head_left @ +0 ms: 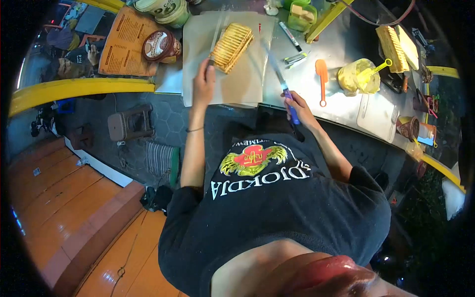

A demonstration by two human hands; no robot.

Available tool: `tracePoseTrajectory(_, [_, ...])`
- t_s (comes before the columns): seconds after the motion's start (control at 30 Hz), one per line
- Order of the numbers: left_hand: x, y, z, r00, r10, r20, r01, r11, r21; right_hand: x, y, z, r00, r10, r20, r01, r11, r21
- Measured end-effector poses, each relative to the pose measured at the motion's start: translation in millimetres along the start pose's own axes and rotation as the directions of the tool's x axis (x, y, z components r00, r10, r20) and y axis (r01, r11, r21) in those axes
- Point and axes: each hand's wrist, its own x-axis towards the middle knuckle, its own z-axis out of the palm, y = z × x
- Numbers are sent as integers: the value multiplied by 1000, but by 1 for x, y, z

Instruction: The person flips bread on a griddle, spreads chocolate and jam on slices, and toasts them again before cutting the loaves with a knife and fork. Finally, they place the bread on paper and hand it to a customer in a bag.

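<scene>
A toasted, ridged bread block [232, 47] lies on sheets of pale paper [198, 37] on the metal table. My left hand [204, 81] is closed at its lower left corner, around a small dark piece that I cannot make out. My right hand [298, 108] grips the purple handle of a long knife [275, 67]. The blade points up and left, to the right of the bread and apart from it.
Right of the knife are an orange spatula [322, 74], a marker [290, 36], a tub of yellow spread [354, 79], a white board [377, 116] and another bread block [392, 48]. Left stand a brown-lidded tub [161, 46] and a menu [123, 44]. Yellow frame bars [84, 88] edge the table.
</scene>
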Motion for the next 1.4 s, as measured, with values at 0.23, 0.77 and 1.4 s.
tracePoseTrajectory(0.23, [14,-41,-46,956,-231,183,196,962,191,-10,6,32,962,250,107,-260,961,91])
tracePoseTrajectory(0.77, [12,-46,-111,832,-263,489,234,965,122,94,1,201,766,-245,-595,-74,885,-459])
tracePoseTrajectory(1.4, [110,-58,-101,793,40,608,43,992,-122,78,24,318,639,-330,-695,-262,756,-599])
